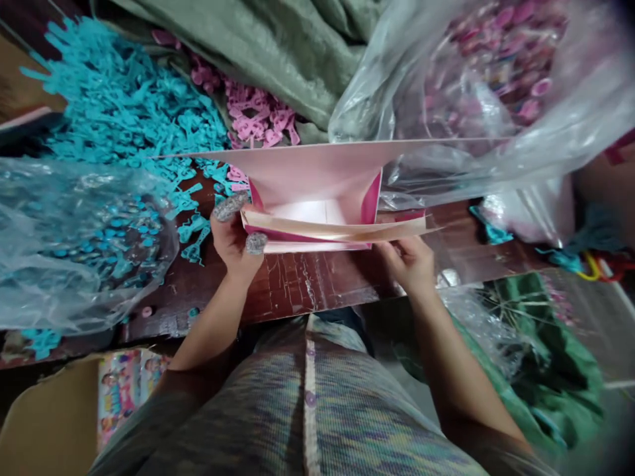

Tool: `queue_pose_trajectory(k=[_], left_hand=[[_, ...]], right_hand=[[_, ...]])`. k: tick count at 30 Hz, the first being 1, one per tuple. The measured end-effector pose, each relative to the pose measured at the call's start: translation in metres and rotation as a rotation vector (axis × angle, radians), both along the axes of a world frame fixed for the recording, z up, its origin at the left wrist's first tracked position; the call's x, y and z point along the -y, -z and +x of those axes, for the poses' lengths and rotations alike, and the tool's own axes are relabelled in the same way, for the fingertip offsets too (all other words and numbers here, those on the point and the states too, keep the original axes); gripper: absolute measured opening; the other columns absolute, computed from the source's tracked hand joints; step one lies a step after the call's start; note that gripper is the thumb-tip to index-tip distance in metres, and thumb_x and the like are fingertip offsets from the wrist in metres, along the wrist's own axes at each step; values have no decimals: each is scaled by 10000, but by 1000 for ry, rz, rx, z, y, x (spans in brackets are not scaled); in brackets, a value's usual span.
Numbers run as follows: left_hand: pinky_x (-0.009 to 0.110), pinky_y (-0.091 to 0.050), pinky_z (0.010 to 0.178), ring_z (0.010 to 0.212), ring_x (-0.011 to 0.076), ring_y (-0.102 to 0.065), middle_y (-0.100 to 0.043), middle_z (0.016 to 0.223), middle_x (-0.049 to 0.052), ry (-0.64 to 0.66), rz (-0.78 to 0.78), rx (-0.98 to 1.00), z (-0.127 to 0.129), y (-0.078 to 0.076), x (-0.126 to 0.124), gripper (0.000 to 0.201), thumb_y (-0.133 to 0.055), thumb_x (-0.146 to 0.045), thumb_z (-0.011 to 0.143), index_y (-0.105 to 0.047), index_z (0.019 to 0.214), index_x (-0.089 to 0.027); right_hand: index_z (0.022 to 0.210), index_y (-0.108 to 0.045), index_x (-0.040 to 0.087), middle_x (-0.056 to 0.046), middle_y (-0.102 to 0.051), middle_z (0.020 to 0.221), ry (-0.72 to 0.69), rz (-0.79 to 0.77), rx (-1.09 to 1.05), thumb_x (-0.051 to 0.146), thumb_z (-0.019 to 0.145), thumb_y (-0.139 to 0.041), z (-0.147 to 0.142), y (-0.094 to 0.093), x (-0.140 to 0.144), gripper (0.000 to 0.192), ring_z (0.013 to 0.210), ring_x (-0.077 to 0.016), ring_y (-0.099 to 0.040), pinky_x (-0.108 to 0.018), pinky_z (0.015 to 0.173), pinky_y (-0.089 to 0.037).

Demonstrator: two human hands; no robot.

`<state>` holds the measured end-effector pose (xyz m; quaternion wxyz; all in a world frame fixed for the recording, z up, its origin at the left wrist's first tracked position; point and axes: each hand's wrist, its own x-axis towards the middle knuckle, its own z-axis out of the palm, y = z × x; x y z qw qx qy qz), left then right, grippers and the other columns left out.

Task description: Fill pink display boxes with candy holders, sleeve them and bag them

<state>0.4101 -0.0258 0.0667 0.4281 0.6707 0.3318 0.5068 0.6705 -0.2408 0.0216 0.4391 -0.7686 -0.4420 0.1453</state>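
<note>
While the dark wooden tabletop [297, 284] shows scratched and bare only in a narrow strip near the person, everything else on it is crowded. Turquoise plastic pieces [119, 99] lie heaped at the far left, pink plastic pieces [258, 119] sit beside them, and a grey-green woven sack [288, 46] slumps across the back. A clear plastic bag [79, 244] of turquoise parts bulges on the left; another clear bag [496, 86] with pink parts fills the right.

Centre stage, the pink cardboard box [317, 192] sits half-folded on the table, just beyond the near edge. Its long axis runs left to right, a broad flap stretches wide across the back, and its open mouth faces the person, showing the pale inside and magenta side walls.

The left hand [235, 235] pinches the box's left corner, thumb and a finger with glittery nails clamped on the cream front flap. The right hand [409, 261] grips the lower right of that flap, fingers curled under, thumb on top.

Room is tight: the bags press in close on both sides, the right one touching the back flap's end, and the free strip of wood lies just between box and table edge. Below that edge, a cardboard carton [49, 410] with printed packs [124, 390] stands at the left, green sacking [546, 370] at the right.
</note>
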Motion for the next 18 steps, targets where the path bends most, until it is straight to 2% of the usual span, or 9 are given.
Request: queue_pose_trajectory(k=[2, 4, 6, 8, 10, 12, 14, 16, 18], left_hand=[[432, -638, 879, 902, 244, -743, -721, 1015, 62, -19, 146, 64, 9, 13, 11, 746, -664, -821, 857, -578, 1381, -296], [402, -635, 924, 928, 232, -760, -733, 1060, 73, -41, 229, 33, 14, 23, 25, 636, -615, -754, 942, -613, 1360, -274], [366, -575, 1078, 1146, 240, -745, -735, 1213, 103, -89, 203, -78, 15, 31, 38, 528, -570, -649, 1027, -639, 1363, -247], [339, -475, 1208, 1380, 244, -637, -695, 1384, 124, -124, 148, -174, 10, 36, 47, 485, -527, -568, 1078, -626, 1411, -230], [330, -429, 1251, 1463, 238, -571, -657, 1466, 127, -148, 130, -196, 7, 37, 52, 474, -501, -525, 1099, -596, 1456, -228], [331, -463, 1225, 1402, 228, -621, -672, 1434, 108, -195, 172, -136, 8, 32, 52, 433, -482, -502, 1108, -600, 1438, -249], [351, -557, 1119, 1206, 215, -725, -724, 1269, 68, -205, 231, 5, 15, 21, 47, 391, -437, -522, 1112, -613, 1378, -297], [400, -631, 976, 998, 224, -765, -719, 1069, 44, -137, 262, 144, 26, 5, 40, 431, -358, -607, 1098, -606, 1320, -333], [456, -655, 903, 893, 251, -753, -667, 932, 48, -60, 254, 167, 39, -8, 34, 551, -281, -726, 1052, -594, 1257, -321]], right_hand=[[819, -721, 240, -70, -756, 840, 48, 19, -1, 599, 940, -666, 5, 11, 5, 383, 827, -256, -699, -386, 777, -554], [827, -721, 237, -63, -748, 835, 63, 41, 3, 643, 917, -690, 12, 17, 12, 417, 825, -254, -696, -382, 773, -553], [887, -740, 239, -53, -745, 866, 24, 64, 2, 623, 925, -715, 18, 18, 17, 386, 828, -237, -690, -364, 771, -546], [946, -751, 244, -43, -738, 869, -9, 78, 10, 583, 953, -714, 23, 14, 18, 341, 798, -217, -678, -349, 753, -535], [1004, -755, 245, -47, -745, 882, -11, 66, 15, 567, 975, -695, 26, 13, 17, 329, 777, -211, -682, -351, 744, -539], [1017, -752, 239, -57, -754, 892, -24, 45, 1, 561, 973, -698, 28, 17, 16, 329, 764, -215, -692, -362, 741, -560], [993, -746, 225, -74, -758, 894, -29, 64, 1, 574, 939, -727, 29, 26, 17, 354, 788, -240, -711, -395, 761, -593], [1041, -739, 202, -117, -766, 962, 44, 153, 34, 617, 877, -762, 31, 39, 20, 447, 902, -307, -736, -479, 840, -621], [1194, -713, 177, -170, -758, 1111, 108, 213, 33, 633, 849, -766, 34, 48, 25, 574, 1088, -386, -720, -588, 977, -596]])
